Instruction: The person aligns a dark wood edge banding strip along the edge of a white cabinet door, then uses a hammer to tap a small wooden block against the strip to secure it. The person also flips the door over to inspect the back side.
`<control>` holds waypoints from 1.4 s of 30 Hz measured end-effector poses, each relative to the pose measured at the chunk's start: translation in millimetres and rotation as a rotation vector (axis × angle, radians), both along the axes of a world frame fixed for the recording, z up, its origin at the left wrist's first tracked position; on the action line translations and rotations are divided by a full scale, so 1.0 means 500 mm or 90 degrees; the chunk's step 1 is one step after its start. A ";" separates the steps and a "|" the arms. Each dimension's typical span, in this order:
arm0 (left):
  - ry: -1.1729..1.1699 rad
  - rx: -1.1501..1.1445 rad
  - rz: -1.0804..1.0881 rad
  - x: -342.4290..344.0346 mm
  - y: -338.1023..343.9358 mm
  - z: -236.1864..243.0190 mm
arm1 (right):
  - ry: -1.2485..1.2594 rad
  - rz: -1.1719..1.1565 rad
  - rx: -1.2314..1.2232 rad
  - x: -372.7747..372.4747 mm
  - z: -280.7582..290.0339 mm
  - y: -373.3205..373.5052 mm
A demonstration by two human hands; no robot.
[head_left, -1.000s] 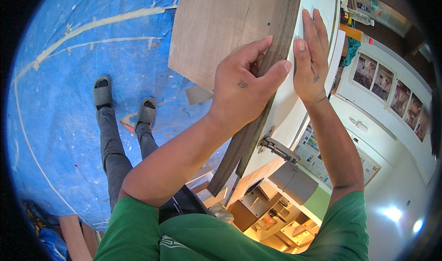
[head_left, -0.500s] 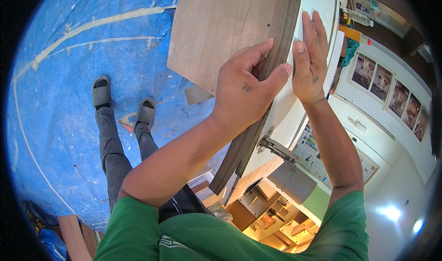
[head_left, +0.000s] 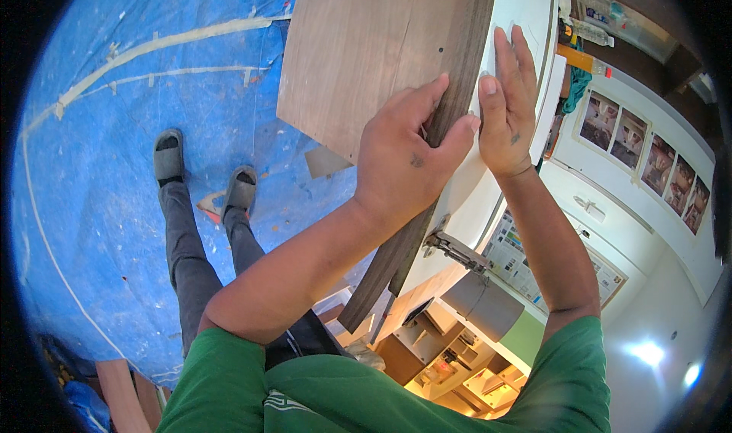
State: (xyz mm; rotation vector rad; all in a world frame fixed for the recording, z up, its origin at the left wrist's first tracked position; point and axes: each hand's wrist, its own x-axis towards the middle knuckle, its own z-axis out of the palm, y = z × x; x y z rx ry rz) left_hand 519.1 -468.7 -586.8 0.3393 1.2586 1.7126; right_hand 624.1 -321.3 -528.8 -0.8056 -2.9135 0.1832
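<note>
My left hand (head_left: 404,151) is closed over a long dark wood-grain strip (head_left: 467,59), its thumb and forefinger on either side of the strip. The strip runs along the edge of a white panel (head_left: 526,2), and its lower end sticks out below my wrist. On the panel's white face, beside the strip, my right hand (head_left: 506,120) lies with its fingers stretched out and the thumb apart. A metal cabinet hinge (head_left: 456,250) is fixed to the white face below both hands. My left palm and part of the strip under it are hidden.
To the left of the strip is a brown plywood panel (head_left: 358,51). A blue tarp (head_left: 99,204) with tape lines covers the floor under my feet. Several photos (head_left: 629,135) hang at the right. A plastic bottle (head_left: 593,32) is at the upper right, and lit shelves (head_left: 457,364) show below.
Both hands and the dark strip sit slightly lower in the view. The left hand's grip and the right hand's flat pose look the same.
</note>
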 end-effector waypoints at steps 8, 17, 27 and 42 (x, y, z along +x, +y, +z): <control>0.132 0.015 0.062 0.013 0.004 -0.006 | 0.014 -0.006 -0.016 -0.003 -0.002 0.001; 0.214 -0.025 0.036 0.004 0.007 0.010 | 0.001 -0.007 -0.005 -0.002 0.001 0.000; 0.153 -0.037 -0.016 -0.009 0.006 0.008 | 0.002 -0.008 0.006 -0.008 0.003 0.002; 0.081 -0.053 -0.201 -0.088 0.027 -0.004 | 0.015 0.026 0.030 -0.009 0.007 0.006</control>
